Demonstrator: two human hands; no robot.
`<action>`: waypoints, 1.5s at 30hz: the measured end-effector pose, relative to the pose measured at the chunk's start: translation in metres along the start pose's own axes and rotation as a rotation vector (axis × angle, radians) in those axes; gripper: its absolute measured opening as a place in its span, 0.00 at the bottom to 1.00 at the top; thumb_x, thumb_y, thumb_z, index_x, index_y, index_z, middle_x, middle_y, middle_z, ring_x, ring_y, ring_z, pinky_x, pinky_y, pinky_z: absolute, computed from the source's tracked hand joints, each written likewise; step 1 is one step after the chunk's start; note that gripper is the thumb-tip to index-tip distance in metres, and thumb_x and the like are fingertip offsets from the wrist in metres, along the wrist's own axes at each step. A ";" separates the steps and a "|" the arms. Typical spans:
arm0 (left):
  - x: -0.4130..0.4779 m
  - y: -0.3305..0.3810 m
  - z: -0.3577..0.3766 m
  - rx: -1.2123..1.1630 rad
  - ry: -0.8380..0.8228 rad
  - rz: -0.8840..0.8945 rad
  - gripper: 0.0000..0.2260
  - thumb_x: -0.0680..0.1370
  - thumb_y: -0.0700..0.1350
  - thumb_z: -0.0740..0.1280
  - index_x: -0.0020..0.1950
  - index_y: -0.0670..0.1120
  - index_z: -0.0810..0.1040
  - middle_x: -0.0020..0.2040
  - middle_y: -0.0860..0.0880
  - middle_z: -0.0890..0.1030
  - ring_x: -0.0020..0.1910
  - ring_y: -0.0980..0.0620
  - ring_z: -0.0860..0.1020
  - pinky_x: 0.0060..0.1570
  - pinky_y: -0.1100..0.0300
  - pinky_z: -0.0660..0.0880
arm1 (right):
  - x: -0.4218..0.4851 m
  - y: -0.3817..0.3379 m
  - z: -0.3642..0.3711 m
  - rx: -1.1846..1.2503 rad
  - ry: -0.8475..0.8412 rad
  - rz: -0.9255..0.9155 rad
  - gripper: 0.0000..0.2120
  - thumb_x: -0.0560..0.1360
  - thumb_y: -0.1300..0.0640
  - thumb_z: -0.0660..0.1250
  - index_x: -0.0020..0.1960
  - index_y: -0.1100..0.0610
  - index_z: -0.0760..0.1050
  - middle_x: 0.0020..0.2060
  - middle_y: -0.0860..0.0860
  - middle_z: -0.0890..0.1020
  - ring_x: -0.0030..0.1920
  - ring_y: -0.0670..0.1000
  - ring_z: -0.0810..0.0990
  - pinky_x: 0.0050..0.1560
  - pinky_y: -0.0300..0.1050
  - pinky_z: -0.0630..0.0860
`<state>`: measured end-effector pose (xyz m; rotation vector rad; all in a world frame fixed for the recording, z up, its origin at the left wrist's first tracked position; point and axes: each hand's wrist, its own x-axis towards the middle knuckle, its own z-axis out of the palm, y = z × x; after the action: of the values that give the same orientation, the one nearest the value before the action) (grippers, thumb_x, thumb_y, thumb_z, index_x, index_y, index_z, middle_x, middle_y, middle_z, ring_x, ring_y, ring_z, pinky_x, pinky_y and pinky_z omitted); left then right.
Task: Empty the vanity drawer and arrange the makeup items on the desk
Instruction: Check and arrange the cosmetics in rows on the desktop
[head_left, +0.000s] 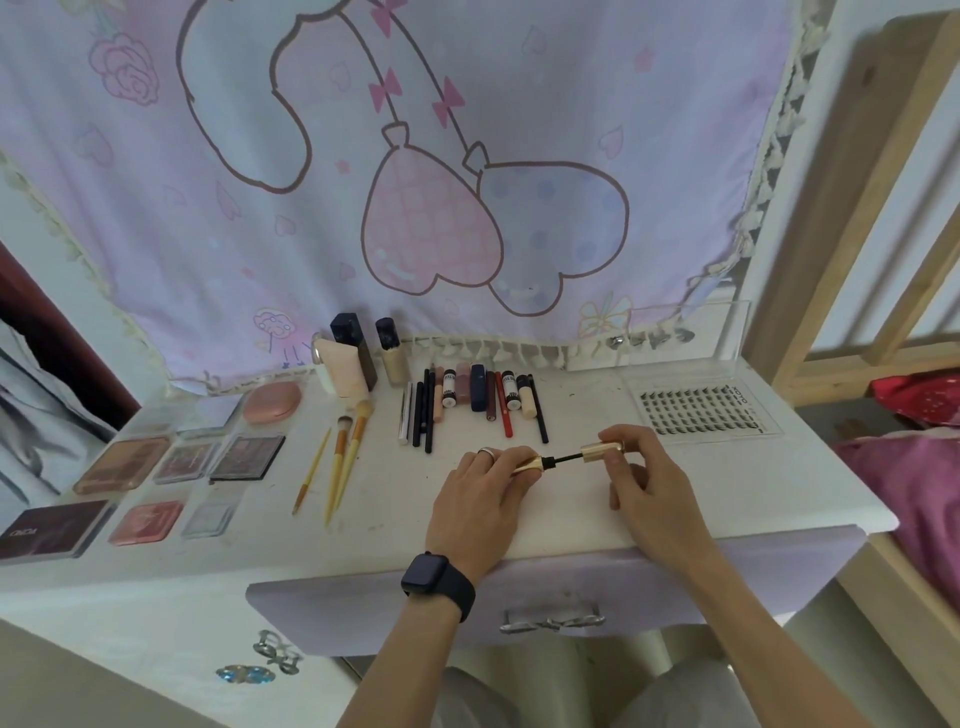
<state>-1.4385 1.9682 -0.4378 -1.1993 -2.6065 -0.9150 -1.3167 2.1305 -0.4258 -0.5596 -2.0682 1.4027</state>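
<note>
In the lower centre of the frame, just above the white desk (571, 525), the left hand (483, 499) grips a shiny gold mascara tube (530, 464) with curled fingers, and the right hand (644, 483) pinches the matching gold cap (602, 451) between thumb and fingers. The two hands are near each other but not touching; the cap is pulled away from the tube, and the thin black wand (569, 459) shows between them. On the left wrist there is a black smartwatch (439, 579), and a silver ring (487, 453) is on one finger. Behind the hands lies a neat row of pencils and small tubes (467, 405); to its left lie three yellow-handled brushes (343, 457), and farther left flat palettes and compacts (156, 478). In the right middle lies a clear tray of black false lashes (696, 410). Tall bottles (358, 358) stand at the back, before a lilac cartoon cloth (415, 156). Under the desk edge sits the lilac drawer front (363, 603) with a silver bow handle (553, 619).
</note>
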 end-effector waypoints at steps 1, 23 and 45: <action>0.000 0.000 0.000 -0.004 0.002 -0.003 0.18 0.81 0.59 0.54 0.64 0.55 0.76 0.51 0.55 0.78 0.50 0.53 0.72 0.47 0.59 0.73 | 0.000 0.001 0.001 -0.004 0.005 -0.002 0.10 0.83 0.59 0.61 0.56 0.44 0.74 0.43 0.43 0.80 0.31 0.48 0.76 0.30 0.34 0.70; -0.001 0.007 0.000 0.027 0.017 -0.009 0.12 0.83 0.55 0.60 0.63 0.55 0.77 0.49 0.54 0.78 0.46 0.53 0.71 0.45 0.58 0.70 | 0.002 0.008 -0.001 0.103 0.189 0.001 0.13 0.82 0.60 0.62 0.56 0.42 0.75 0.48 0.44 0.80 0.46 0.51 0.77 0.47 0.43 0.75; 0.002 0.011 0.003 0.018 0.040 -0.106 0.14 0.81 0.60 0.60 0.64 0.59 0.76 0.53 0.57 0.70 0.50 0.58 0.71 0.43 0.64 0.76 | -0.007 0.002 -0.046 0.258 0.379 0.236 0.04 0.78 0.55 0.69 0.51 0.55 0.77 0.39 0.51 0.85 0.36 0.51 0.81 0.46 0.52 0.79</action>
<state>-1.4311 1.9771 -0.4343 -1.0362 -2.6622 -0.9219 -1.2805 2.1587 -0.4157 -0.9025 -1.5345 1.5280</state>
